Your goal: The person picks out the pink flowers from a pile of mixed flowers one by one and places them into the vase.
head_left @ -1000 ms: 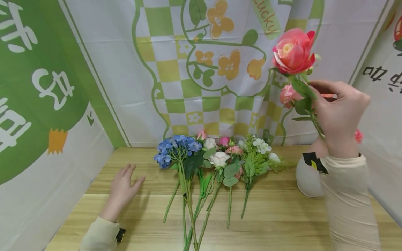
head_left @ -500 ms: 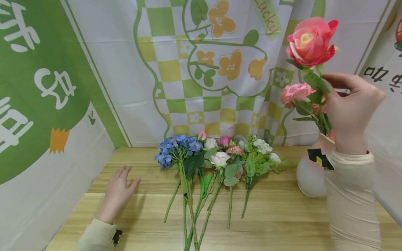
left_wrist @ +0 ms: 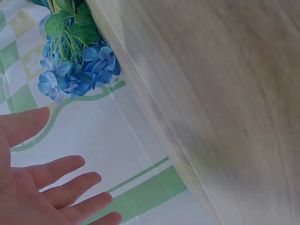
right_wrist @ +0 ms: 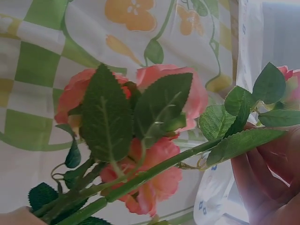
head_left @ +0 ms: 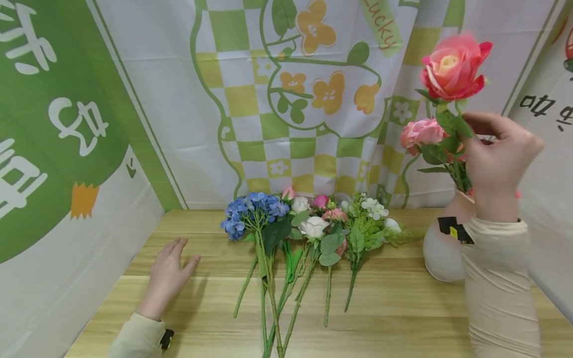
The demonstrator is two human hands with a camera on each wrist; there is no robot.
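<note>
My right hand (head_left: 501,161) pinches a pink-red rose (head_left: 454,69) by its stem just under the bloom, at the right of the head view. The white vase (head_left: 440,253) stands below, partly hidden by the sleeve, with pink flowers (head_left: 423,134) in it. In the right wrist view the rose's green stem (right_wrist: 154,171) slants down past those blooms (right_wrist: 159,178) toward the vase mouth (right_wrist: 18,218); its lower end is out of sight. At the left, my left hand (head_left: 167,276) is held with fingers spread, holding nothing, beside a blue hydrangea (head_left: 252,211).
Several flowers lie in a row mid-table: white roses (head_left: 313,227), pink blooms (head_left: 334,215) and a green sprig with white blossoms (head_left: 358,238). Their stems point toward the front edge of the wooden table (head_left: 380,328). A printed curtain (head_left: 291,164) hangs behind.
My right hand has carried the rose rightward over the vase, first rising, then coming down slightly. The left hand has drifted a little left, then stayed still.
</note>
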